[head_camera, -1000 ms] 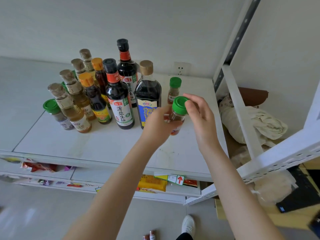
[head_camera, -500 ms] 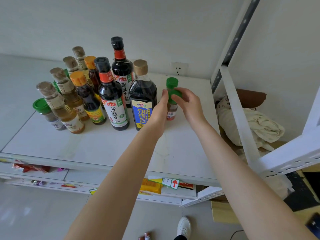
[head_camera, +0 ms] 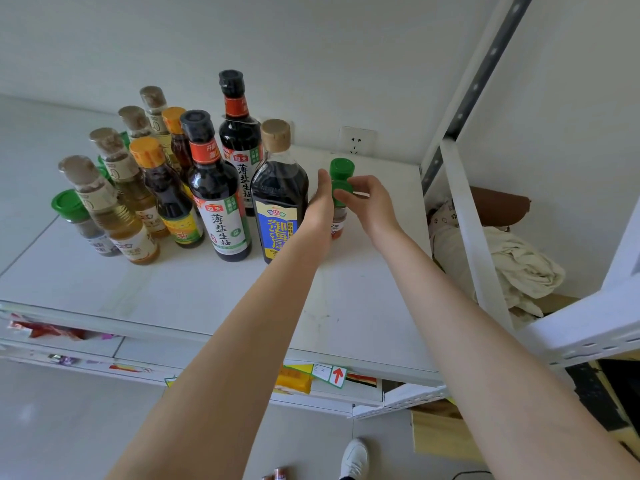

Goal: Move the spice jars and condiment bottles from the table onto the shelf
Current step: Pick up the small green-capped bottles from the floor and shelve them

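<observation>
My right grip (head_camera: 367, 202) pinches the green-capped spice jar (head_camera: 338, 223), standing on the shelf (head_camera: 346, 299) at 3 o'clock of the soy bottle (head_camera: 278, 202). Left grip (head_camera: 320, 206) flat-open against the jar's side; second green-capped jar (head_camera: 341, 168) just behind at 12.

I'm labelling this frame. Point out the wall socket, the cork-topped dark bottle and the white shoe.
wall socket (head_camera: 356, 141), head view, faceplate centre.
cork-topped dark bottle (head_camera: 279, 188), head view, glass shoulder.
white shoe (head_camera: 354, 458), head view, upper.

a green-capped spice jar (head_camera: 338, 216) stands upright on the shelf (head_camera: 207, 292), just right of the dark bottles (head_camera: 221, 188). another green-capped jar (head_camera: 342, 168) stands right behind it, nearer the shelf's back edge.
</observation>
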